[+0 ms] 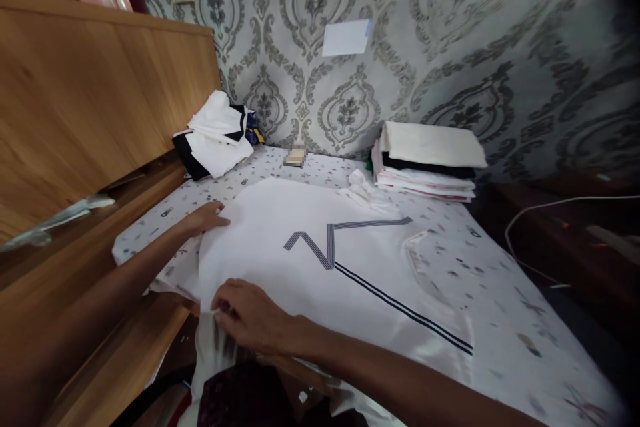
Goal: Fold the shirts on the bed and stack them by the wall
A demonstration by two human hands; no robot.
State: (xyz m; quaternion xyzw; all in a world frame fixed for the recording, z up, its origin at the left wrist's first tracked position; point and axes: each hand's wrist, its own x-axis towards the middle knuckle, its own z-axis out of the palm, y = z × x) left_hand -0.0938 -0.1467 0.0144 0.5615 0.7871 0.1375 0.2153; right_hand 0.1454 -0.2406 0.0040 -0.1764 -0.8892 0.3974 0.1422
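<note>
A white shirt with dark striped bands lies spread over a patterned cloth, its collar toward the right. At the shirt's left edge, my left hand rests with fingers stretched out and a little apart, touching the fabric. My right hand is nearer to me, its fingers curled around the shirt's near left edge. Some of the white fabric hangs down below that hand.
Folded clothes are stacked at the back right. A looser pile of clothes leans by the wooden panel at left. A small blurred box stands near the wall. A white cable curves at right.
</note>
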